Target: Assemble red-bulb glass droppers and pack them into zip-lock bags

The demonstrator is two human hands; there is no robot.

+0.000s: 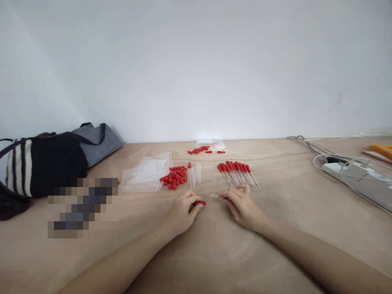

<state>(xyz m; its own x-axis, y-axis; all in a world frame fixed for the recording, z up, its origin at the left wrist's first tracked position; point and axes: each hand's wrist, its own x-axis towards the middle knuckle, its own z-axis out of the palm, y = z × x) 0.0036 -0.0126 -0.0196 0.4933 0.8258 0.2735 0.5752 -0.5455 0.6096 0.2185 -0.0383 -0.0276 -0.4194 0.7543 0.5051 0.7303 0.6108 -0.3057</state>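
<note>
Between the thumb and fingers of my left hand (186, 208) is a red rubber dropper bulb (200, 203), its narrow end pointing right. My right hand (241, 206) pinches a clear glass dropper tube (215, 196), one end pointing left toward the bulb. A gap separates the bulb and the tube. Just beyond my hands lies a pile of loose red bulbs (174, 178), and beside it a row of bare glass tubes (202, 174). Droppers with red bulbs fitted (239, 173) lie slanted in a row behind my right hand.
Clear plastic bags (143, 173) lie left of the bulb pile. Farther back are more red bulbs (199, 150) and a small clear bag (210, 143) near the wall. A black bag (58, 163) stands at left; a white power strip (358, 175) with cables lies at right.
</note>
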